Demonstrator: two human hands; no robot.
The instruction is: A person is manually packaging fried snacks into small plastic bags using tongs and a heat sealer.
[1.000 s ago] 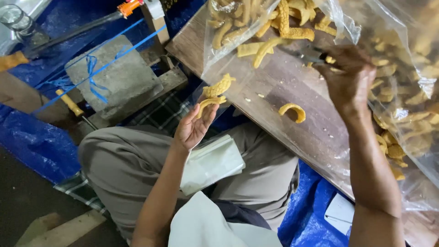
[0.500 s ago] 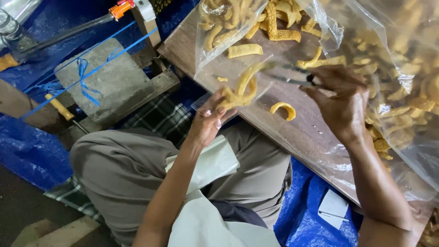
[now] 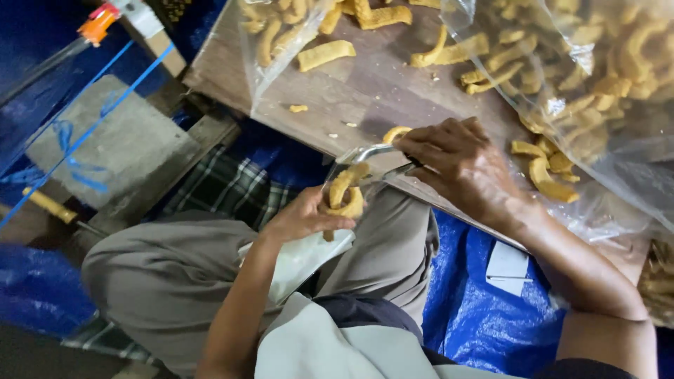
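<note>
Two bare hands worked close together at the near edge of a brown wooden worktop [image 3: 393, 91]. The left hand [image 3: 305, 217] was cupped just below that edge, over the person's lap, its grip closed around a small bunch of curled yellow-orange fried snack sticks [image 3: 345, 196] that stood up between thumb and fingers. The right hand [image 3: 460, 165] rested on the worktop edge, its grip clamped on a pair of shiny metal tongs [image 3: 368, 160]; the tongs pointed left toward the left hand, their tips right beside the held sticks, though whether they pinched one I could not tell. One more curled stick [image 3: 394, 133] lay on the wood, touching the right hand's fingers.

More loose snack sticks [image 3: 326, 55] were scattered across the worktop. Farther back and to the right sat a large clear plastic bag [image 3: 604, 77] full of the same snacks, with another clear bag [image 3: 281, 31] at the upper left edge. Below the worktop lay blue plastic sheeting [image 3: 477, 309], a checked cloth [image 3: 217, 186] and a grey flat block [image 3: 105, 147] tied with blue string.
</note>
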